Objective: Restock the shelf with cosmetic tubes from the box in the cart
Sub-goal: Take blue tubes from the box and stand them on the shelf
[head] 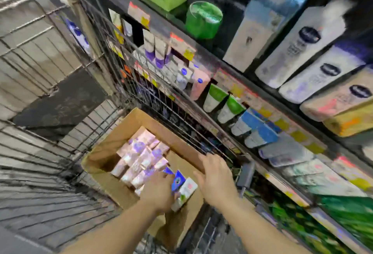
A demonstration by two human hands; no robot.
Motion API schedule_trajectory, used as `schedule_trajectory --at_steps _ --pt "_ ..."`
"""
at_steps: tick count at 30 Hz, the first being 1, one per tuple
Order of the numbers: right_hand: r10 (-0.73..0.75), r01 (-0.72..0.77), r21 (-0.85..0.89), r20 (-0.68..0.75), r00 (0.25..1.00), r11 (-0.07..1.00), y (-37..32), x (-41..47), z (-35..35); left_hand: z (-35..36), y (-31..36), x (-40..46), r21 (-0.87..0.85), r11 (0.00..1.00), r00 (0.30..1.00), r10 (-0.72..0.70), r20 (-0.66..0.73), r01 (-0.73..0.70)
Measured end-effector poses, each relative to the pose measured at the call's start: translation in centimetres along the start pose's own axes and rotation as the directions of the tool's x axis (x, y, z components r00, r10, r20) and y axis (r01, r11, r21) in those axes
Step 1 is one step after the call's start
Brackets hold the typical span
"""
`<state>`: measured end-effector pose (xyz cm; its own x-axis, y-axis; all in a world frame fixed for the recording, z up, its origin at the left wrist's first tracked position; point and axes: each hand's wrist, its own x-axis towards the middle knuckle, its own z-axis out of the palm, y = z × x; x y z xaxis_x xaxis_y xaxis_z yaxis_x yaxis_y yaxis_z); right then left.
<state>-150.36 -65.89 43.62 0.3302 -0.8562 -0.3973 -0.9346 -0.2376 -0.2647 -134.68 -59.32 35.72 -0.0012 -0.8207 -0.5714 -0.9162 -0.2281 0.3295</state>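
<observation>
An open cardboard box [113,142] sits inside a wire cart [52,152]. It is packed with several pink and purple tube cartons [141,152]. My left hand [159,191] reaches into the box's near corner and grips a blue and white carton [183,189]. My right hand [216,175] rests on the box's right flap with its fingers spread. The shelf [238,76] to the right carries rows of tubes, among them green-capped tubes [222,102] and blue-capped tubes [254,128]. The picture is blurred.
The cart's wire side [165,100] stands between the box and the shelf. Tall white bottles [298,45] and a green tub [203,19] fill the upper shelf. Green packages [333,221] lie on the lowest shelf. A tiled floor [24,67] shows at left.
</observation>
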Motion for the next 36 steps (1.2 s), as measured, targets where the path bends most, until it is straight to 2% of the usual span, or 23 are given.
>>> schedule_trajectory --at_steps 4,9,16,20,25,28,31,34,36 --pt "0.003 -0.004 0.010 0.031 1.000 1.000 1.8 1.0 3.4 5.6 0.3 1.8 -0.114 0.992 0.992 -0.033 0.119 0.047" --pt "-0.006 0.006 0.014 0.015 1.000 1.000 3.1 1.8 6.2 9.7 0.1 3.9 -0.235 0.956 0.962 -0.118 0.247 0.177" --pt "0.008 -0.013 0.063 0.084 0.996 0.998 3.8 1.4 7.8 12.2 0.1 5.0 -0.307 0.926 0.969 -0.172 0.178 0.220" --pt "-0.006 -0.001 0.074 0.098 0.995 0.997 3.7 1.5 7.6 11.5 0.2 5.1 -0.356 0.896 0.957 -0.202 0.208 0.267" --pt "0.011 -0.020 0.121 0.073 0.997 0.992 3.2 1.2 6.8 8.5 -0.8 4.8 -0.567 0.760 0.940 -0.176 0.293 0.319" --pt "0.068 -0.091 0.214 0.111 0.992 0.973 1.7 1.4 6.0 5.5 -1.2 4.0 -0.761 0.592 0.962 -0.108 0.251 0.265" --pt "0.166 -0.236 0.405 0.199 0.966 0.883 0.4 2.1 5.5 2.9 -1.0 3.8 -0.881 0.438 0.983 -0.066 0.169 0.181" --pt "0.217 -0.337 0.537 0.275 0.937 0.773 -0.3 2.9 5.3 1.4 -0.7 3.8 -0.900 0.417 0.992 -0.041 0.120 0.126" --pt "0.213 -0.345 0.568 0.287 0.934 0.747 -0.3 3.2 5.2 0.6 -0.5 3.7 -0.899 0.425 0.994 -0.005 0.113 0.104"
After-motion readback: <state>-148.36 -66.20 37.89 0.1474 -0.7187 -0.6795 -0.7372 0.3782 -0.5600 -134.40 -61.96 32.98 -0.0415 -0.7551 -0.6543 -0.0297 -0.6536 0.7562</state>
